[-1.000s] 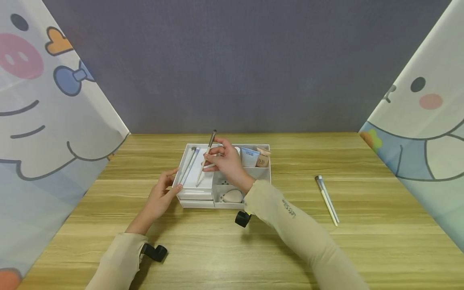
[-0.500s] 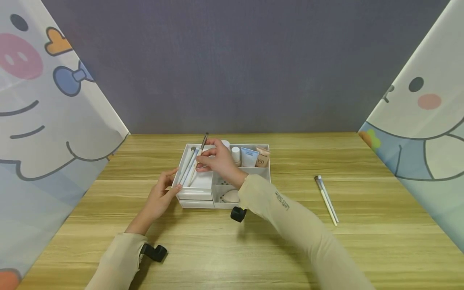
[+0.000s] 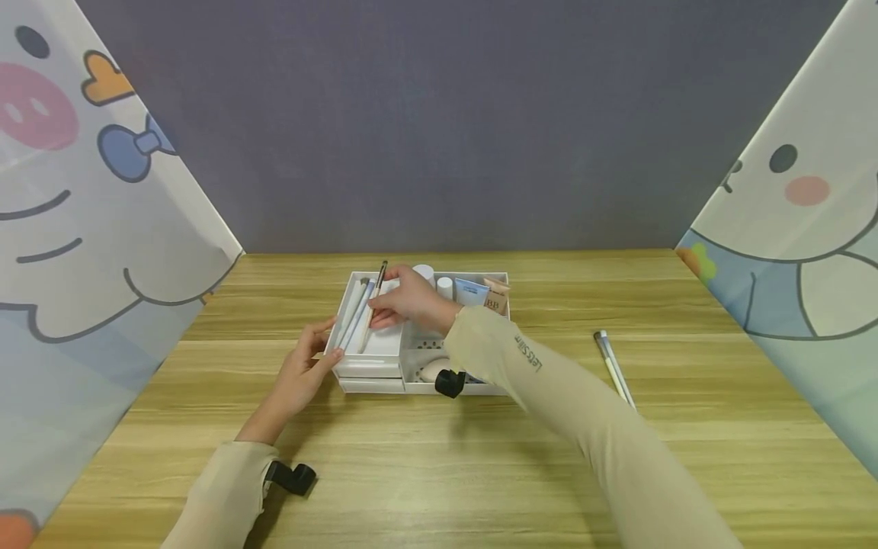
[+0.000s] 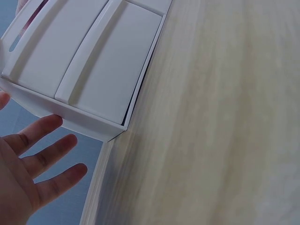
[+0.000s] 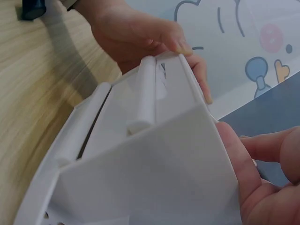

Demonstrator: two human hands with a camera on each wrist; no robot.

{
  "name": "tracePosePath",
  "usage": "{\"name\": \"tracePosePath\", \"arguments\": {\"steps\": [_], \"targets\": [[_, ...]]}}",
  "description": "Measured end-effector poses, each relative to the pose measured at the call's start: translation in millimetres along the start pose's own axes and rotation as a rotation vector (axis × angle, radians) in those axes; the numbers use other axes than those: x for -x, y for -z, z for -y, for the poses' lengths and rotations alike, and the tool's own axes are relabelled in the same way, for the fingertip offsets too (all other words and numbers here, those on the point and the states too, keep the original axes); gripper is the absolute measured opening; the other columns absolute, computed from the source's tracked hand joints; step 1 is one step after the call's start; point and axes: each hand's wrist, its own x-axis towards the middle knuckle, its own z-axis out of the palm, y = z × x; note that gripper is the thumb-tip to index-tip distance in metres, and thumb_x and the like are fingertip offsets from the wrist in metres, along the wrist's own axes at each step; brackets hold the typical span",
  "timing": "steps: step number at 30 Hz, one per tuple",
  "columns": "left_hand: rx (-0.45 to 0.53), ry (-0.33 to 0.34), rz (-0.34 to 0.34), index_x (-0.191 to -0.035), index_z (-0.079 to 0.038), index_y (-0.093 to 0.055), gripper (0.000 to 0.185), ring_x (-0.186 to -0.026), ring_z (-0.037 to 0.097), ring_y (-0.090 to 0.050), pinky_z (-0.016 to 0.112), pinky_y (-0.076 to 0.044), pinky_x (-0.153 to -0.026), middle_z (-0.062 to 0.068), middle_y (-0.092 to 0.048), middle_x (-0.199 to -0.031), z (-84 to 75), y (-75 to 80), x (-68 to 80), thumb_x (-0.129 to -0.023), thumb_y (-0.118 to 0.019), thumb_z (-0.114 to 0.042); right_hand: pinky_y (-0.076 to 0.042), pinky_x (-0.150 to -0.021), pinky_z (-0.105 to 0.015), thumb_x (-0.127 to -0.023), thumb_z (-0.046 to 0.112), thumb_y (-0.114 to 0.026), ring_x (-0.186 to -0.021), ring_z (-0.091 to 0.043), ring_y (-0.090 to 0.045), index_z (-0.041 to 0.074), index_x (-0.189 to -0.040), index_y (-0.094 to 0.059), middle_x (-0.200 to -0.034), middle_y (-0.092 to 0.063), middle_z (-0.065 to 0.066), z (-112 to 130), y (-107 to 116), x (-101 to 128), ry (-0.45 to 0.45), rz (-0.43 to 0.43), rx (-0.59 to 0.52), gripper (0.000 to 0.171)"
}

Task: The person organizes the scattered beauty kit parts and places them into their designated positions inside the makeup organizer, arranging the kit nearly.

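Now the brown-tipped makeup brush (image 3: 373, 299) is pinched between the fingers of the right hand (image 3: 408, 300), slanting down into the long left compartment of the white cosmetics organizer (image 3: 363, 362), its bristle end poking up above the back rim. 2 other brushes (image 3: 355, 314) already lie along that compartment, just beside it. The left hand (image 3: 302, 372) steadies the organizer at its near left corner, fingers mostly straight against the outer wall and thumb at the rim (the left wrist view shows those fingers spread beside the white wall, not wrapped round anything).

Further right in the organizer stand a small white bottle (image 3: 445, 287), a blue tube (image 3: 470, 292) and a beige BB cream tube (image 3: 495, 299), with a beige makeup sponge (image 3: 434, 370) in the near compartment, partly behind the right sleeve. On the bench (image 3: 439, 457), well apart to the right, lies 1 more white-handled brush (image 3: 613, 369).

One risk, as I judge it: let go while so steeply tilted, the brush could tip over the wall or land across the 2 lying ones. A loose brace from the left hand could also let the light organizer slide.
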Motion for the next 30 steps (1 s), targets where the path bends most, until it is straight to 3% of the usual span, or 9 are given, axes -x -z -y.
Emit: {"name": "tracePosePath", "arguments": {"steps": [7, 12, 30], "targets": [[0.001, -0.003, -0.004, -0.14, -0.001, -0.044, 0.048, -0.09, 0.002, -0.057, 0.022, -0.052, -0.07, 0.021, -0.065, -0.1, 0.7, -0.1, -0.9, -0.095, -0.059, 0.004, -0.059, -0.058, -0.031, -0.094, -0.011, -0.057, -0.052, -0.023, -0.064, -0.002, -0.153, -0.016, -0.069, -0.062, -0.02, 6.6, -1.1, -2.5, -0.061, 0.033, -0.005, 0.073], [0.007, -0.012, -0.008, -0.139, -0.001, -0.044, 0.048, -0.089, 0.002, -0.057, 0.021, -0.052, -0.069, 0.02, -0.065, -0.098, 0.8, 0.1, -1.1, -0.094, -0.059, 0.005, -0.059, -0.06, -0.033, -0.095, -0.011, -0.055, -0.053, -0.024, -0.065, 0.0, -0.154, -0.017, -0.069, -0.062, -0.021, 6.1, -1.8, -3.7, -0.069, 0.024, -0.012, 0.071], [0.014, 0.001, -0.003, -0.139, -0.002, -0.044, 0.048, -0.089, 0.002, -0.057, 0.022, -0.052, -0.069, 0.019, -0.064, -0.097, -1.0, -0.3, -0.5, -0.094, -0.059, 0.005, -0.06, -0.068, -0.034, -0.094, -0.011, -0.058, -0.062, -0.021, -0.066, 0.0, -0.147, -0.031, -0.082, -0.065, -0.02, -1.5, 0.7, 1.6, 0.042, 0.043, -0.023, 0.06]]}}
